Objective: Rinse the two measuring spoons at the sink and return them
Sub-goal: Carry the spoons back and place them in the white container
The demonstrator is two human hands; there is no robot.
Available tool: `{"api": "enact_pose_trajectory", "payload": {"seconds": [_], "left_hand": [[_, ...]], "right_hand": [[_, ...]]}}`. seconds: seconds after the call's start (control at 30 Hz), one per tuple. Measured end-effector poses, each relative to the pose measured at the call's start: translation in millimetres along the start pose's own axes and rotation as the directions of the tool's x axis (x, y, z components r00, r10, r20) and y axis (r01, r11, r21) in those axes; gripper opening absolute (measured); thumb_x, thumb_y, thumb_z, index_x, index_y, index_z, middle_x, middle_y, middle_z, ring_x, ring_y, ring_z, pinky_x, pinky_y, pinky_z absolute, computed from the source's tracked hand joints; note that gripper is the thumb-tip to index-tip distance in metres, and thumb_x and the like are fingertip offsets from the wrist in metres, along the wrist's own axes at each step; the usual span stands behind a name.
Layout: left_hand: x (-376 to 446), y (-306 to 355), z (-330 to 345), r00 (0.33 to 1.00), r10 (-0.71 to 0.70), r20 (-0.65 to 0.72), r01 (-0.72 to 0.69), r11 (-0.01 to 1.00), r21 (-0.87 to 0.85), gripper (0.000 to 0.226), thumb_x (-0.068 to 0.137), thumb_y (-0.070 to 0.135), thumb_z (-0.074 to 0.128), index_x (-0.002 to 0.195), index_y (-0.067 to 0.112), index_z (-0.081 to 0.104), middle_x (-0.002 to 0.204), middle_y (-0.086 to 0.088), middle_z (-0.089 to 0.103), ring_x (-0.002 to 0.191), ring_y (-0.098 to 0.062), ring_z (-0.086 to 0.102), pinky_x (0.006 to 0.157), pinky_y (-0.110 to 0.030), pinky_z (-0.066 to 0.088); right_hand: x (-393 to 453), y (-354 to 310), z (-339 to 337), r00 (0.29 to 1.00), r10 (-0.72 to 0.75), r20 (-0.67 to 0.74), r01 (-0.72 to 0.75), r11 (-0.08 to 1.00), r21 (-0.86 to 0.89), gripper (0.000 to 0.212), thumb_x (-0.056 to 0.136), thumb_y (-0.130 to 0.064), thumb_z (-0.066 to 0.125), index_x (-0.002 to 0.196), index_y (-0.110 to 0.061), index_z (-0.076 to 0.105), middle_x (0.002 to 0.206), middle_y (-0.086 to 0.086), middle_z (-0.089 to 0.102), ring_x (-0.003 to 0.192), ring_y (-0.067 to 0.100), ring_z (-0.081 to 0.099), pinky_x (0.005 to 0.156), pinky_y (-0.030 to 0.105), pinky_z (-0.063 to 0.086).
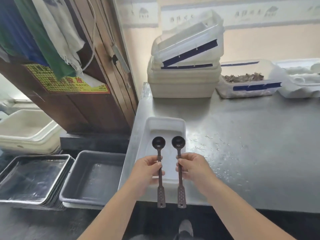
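Observation:
Two dark brown measuring spoons with round bowls and long perforated handles are held side by side over a white plastic tray at the left end of a steel counter. My left hand grips the left spoon at mid-handle. My right hand grips the right spoon the same way. Both bowls point away from me, above the tray's inside. No sink is in view.
Stacked white bins and a clear tub of dark scraps stand at the counter's back. Water drops lie right of the tray. Lower left: a grey tub, metal trays, a white bin. A wooden cabinet stands left.

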State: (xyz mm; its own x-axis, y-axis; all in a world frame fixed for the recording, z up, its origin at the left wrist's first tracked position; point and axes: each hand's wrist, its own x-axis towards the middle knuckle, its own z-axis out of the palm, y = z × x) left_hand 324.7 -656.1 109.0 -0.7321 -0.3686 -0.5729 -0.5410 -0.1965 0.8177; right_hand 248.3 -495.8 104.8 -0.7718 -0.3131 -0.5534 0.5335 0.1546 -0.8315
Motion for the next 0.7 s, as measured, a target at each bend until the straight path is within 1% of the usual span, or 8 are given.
{"api": "enact_pose_trajectory", "payload": {"seconds": [0.1,0.2,0.27,0.33,0.47,0.6,0.67,0.7], "left_hand": [[28,15,2,1.000,0.014,-0.020,-0.014,1.000,0.000,0.019,0.092,0.008,0.059,0.093,0.024,0.070,0.061,0.012,0.071,0.064,-0.012,0.073,0.054,-0.023,0.056],[56,27,1,0.999,0.028,-0.034,-0.028,1.000,-0.008,0.021,0.092,0.003,0.057,0.093,0.019,0.069,0.060,0.011,0.069,0.059,-0.008,0.069,0.053,-0.023,0.056],[77,31,0,0.999,0.028,-0.045,-0.028,1.000,-0.002,0.020,0.092,0.002,0.056,0.098,0.015,0.069,0.068,0.006,0.071,0.064,-0.011,0.069,0.064,-0.030,0.061],[97,31,-1,0.998,0.021,-0.055,-0.020,1.000,0.018,0.019,0.091,0.004,0.057,0.097,0.017,0.069,0.081,-0.001,0.072,0.075,-0.017,0.071,0.076,-0.038,0.061],[133,16,1,0.999,-0.035,-0.031,0.037,0.997,0.068,0.020,0.089,0.002,0.057,0.093,0.018,0.070,0.082,-0.003,0.072,0.070,-0.018,0.071,0.069,-0.038,0.061],[159,-6,5,0.996,-0.085,-0.022,0.088,0.970,0.228,0.022,0.088,0.005,0.053,0.092,0.020,0.068,0.090,-0.007,0.074,0.085,-0.026,0.072,0.079,-0.044,0.059],[168,-16,4,0.997,-0.075,-0.035,0.082,0.934,0.347,0.022,0.088,0.007,0.051,0.098,0.018,0.068,0.092,-0.004,0.072,0.087,-0.024,0.069,0.078,-0.038,0.057],[172,-21,3,0.997,-0.060,-0.052,0.076,0.909,0.411,0.022,0.089,0.008,0.050,0.100,0.018,0.067,0.091,-0.001,0.070,0.084,-0.020,0.066,0.072,-0.031,0.054]], "right_hand": [[31,-15,7,1.000,0.016,0.016,-0.016,1.000,-0.011,0.012,0.092,-0.005,0.057,0.092,-0.011,0.068,0.070,0.004,0.066,0.062,0.014,0.066,0.066,0.028,0.058],[60,-21,20,1.000,0.028,0.006,-0.028,1.000,-0.007,0.016,0.093,-0.002,0.053,0.089,-0.011,0.066,0.068,0.002,0.064,0.058,0.012,0.063,0.060,0.024,0.056],[78,-22,30,0.998,0.040,-0.043,-0.040,0.999,0.003,0.022,0.092,-0.001,0.050,0.084,-0.013,0.066,0.066,0.000,0.063,0.059,0.013,0.061,0.061,0.024,0.056],[96,-20,40,0.994,0.051,-0.101,-0.052,0.999,-0.012,0.027,0.090,-0.001,0.048,0.079,-0.017,0.066,0.064,-0.002,0.063,0.060,0.014,0.060,0.066,0.030,0.054],[122,-5,55,0.975,0.105,-0.196,-0.127,0.986,-0.104,0.029,0.084,-0.003,0.046,0.077,-0.018,0.069,0.062,-0.002,0.066,0.065,0.018,0.062,0.071,0.038,0.056],[138,13,64,0.955,0.152,-0.256,-0.215,0.946,-0.243,0.029,0.080,-0.002,0.043,0.073,-0.019,0.066,0.070,0.003,0.069,0.066,0.021,0.063,0.059,0.029,0.049],[144,22,68,0.942,0.158,-0.297,-0.251,0.918,-0.306,0.026,0.081,-0.003,0.043,0.074,-0.016,0.064,0.078,0.008,0.071,0.065,0.021,0.061,0.054,0.026,0.044],[146,26,69,0.935,0.159,-0.318,-0.265,0.908,-0.325,0.026,0.081,-0.003,0.042,0.074,-0.015,0.064,0.081,0.010,0.071,0.065,0.021,0.059,0.054,0.026,0.043]]}}
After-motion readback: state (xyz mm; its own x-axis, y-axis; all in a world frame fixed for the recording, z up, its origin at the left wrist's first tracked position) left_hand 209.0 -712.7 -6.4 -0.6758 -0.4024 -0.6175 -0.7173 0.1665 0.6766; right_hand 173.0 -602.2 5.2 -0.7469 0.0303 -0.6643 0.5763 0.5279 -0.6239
